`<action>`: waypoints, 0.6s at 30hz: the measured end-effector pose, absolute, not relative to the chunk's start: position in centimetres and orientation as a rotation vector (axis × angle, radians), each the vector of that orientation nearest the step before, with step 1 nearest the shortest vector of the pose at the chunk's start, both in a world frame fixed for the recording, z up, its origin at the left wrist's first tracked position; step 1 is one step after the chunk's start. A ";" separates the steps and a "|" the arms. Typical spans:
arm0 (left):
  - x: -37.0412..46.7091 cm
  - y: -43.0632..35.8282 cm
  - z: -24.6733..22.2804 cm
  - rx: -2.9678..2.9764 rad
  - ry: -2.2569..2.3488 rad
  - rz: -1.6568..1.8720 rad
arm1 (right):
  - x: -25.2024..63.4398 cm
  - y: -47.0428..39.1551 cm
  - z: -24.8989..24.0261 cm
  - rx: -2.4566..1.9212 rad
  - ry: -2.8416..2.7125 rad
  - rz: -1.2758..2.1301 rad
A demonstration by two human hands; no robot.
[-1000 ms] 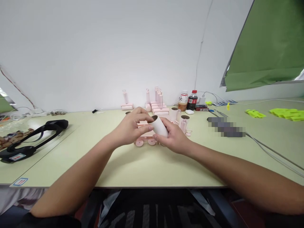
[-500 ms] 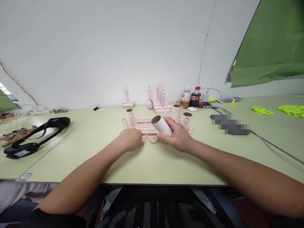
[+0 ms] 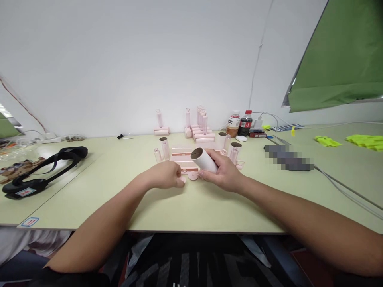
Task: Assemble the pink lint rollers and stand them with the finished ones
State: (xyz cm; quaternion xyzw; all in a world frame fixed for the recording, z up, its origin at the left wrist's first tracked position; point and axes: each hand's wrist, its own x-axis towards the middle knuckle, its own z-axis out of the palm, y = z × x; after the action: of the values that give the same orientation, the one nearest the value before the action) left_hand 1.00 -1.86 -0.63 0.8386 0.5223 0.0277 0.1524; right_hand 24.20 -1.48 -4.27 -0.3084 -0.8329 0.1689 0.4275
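My right hand is wrapped around a white paper roll, tilted so its brown cardboard core faces up and left. Low over the table, my left hand pinches a small pink disc between thumb and fingers, which partly cover it. Another pink disc with a centre hole lies flat between the hands. Behind them sit long pink lint roller covers. Left of these stand a clear pink handle and another roll.
Several assembled pink lint rollers stand by the wall. Further rolls and handles are right of my right hand. Two drink bottles stand at the back right. A black headset-like frame lies at left, and a blurred dark object at right.
My left hand has shifted slightly toward me and turned, and a pink disc now shows in its pinch, off the table. The right hand holds the roll in nearly the same place.
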 end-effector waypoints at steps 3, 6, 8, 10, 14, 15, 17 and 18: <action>-0.2 -1.3 0.3 2.233 1.347 0.452 | 24.1 -1.5 -4.1 -0.777 -2.128 0.418; -0.8 -0.8 0.4 2.086 1.098 0.769 | 23.9 -1.5 -4.1 -0.791 -2.206 0.446; -0.6 -0.7 0.1 2.040 0.974 0.835 | 23.8 -1.5 -4.2 -0.787 -2.256 0.458; -0.3 -0.7 -0.4 2.053 0.928 0.817 | 23.8 -1.6 -4.3 -0.773 -2.288 0.463; 0.1 -1.0 -0.7 2.107 0.933 0.764 | 23.8 -1.6 -4.5 -0.754 -2.311 0.465; 0.1 -1.1 -0.7 2.118 0.939 0.757 | 23.8 -1.5 -4.5 -0.753 -2.316 0.463; 0.1 -1.1 -0.5 2.142 0.952 0.739 | 23.9 -1.5 -4.5 -0.753 -2.327 0.460; 0.0 -1.1 -0.5 2.152 0.957 0.731 | 23.9 -1.5 -4.6 -0.751 -2.333 0.460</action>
State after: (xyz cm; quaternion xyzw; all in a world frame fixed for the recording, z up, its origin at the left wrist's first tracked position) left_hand 0.01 -1.14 -0.48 0.8234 0.3660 0.2795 0.3314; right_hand 23.90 -1.46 -4.55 -0.2853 -0.8869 0.1749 0.3184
